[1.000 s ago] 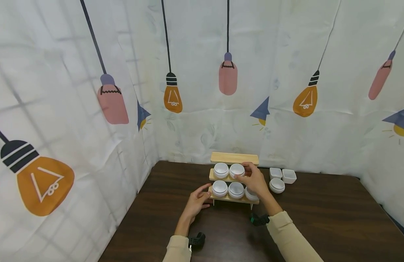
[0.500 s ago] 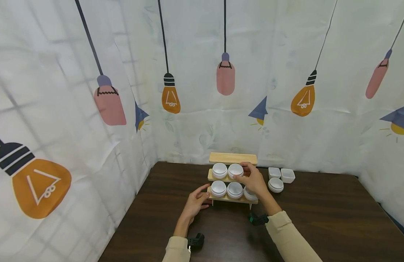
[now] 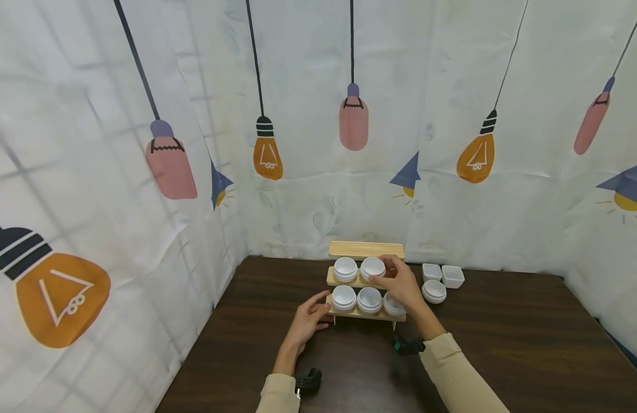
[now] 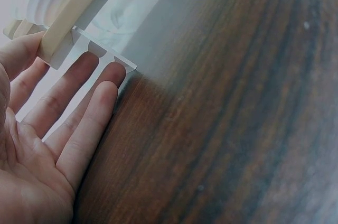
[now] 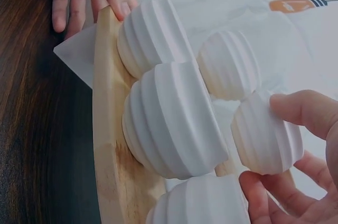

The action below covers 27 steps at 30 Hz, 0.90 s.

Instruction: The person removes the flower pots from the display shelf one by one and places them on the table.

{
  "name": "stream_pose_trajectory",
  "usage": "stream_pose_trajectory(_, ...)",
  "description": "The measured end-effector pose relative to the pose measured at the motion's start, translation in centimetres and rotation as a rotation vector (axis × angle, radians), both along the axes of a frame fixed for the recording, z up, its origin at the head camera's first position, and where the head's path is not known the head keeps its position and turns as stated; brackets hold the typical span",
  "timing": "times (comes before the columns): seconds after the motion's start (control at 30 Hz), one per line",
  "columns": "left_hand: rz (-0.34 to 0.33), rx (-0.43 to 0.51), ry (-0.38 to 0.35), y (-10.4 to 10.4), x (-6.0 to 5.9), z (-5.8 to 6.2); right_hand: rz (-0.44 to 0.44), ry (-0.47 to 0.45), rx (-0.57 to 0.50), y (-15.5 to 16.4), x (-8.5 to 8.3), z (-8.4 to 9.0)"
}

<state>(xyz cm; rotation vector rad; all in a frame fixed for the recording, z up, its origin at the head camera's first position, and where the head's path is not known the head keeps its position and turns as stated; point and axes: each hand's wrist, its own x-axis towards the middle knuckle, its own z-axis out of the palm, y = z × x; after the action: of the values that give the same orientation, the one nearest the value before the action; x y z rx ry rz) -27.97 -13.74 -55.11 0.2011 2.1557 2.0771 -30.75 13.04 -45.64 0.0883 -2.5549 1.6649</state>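
A wooden three-tier rack (image 3: 366,250) stands at the back of a dark table. Its middle shelf carries two white ribbed bowls, and the bottom shelf carries three (image 3: 370,299). My right hand (image 3: 384,273) pinches the right bowl on the middle shelf (image 3: 372,267). The right wrist view shows that bowl (image 5: 259,129) between my thumb and fingers (image 5: 306,110). My left hand (image 3: 318,304) rests against the left end of the bottom shelf. Its fingers (image 4: 79,108) lie straight along the rack's leg, with the thumb by the shelf edge (image 4: 68,18). The top shelf is bare.
Right of the rack sit two square white dishes (image 3: 453,276) and a short stack of round bowls (image 3: 434,291). Printed fabric walls close in the table (image 3: 504,344) at the back and on the left.
Both hands and all bowls keep their places. Only the head camera has drifted slightly.
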Motion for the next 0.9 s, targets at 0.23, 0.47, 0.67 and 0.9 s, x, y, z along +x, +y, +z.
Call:
stream_pose_trajectory(0.23,0.007,-0.006,-0.01,0.0,0.2,0.2,-0.005,-0.015,-0.038,0.2,0.1,0.0)
stream_pose_trajectory(0.47,0.003,-0.011,-0.019,0.0,0.2,0.3,-0.019,-0.007,-0.059,0.3,0.5,0.1)
stream_pose_trajectory(0.67,0.0,-0.005,-0.017,0.0,0.2,0.1,-0.013,0.015,-0.091,0.8,0.9,0.2)
stream_pose_trajectory(0.9,-0.003,0.0,-0.009,0.0,0.1,0.0,-0.012,0.06,-0.124,1.4,1.4,0.2)
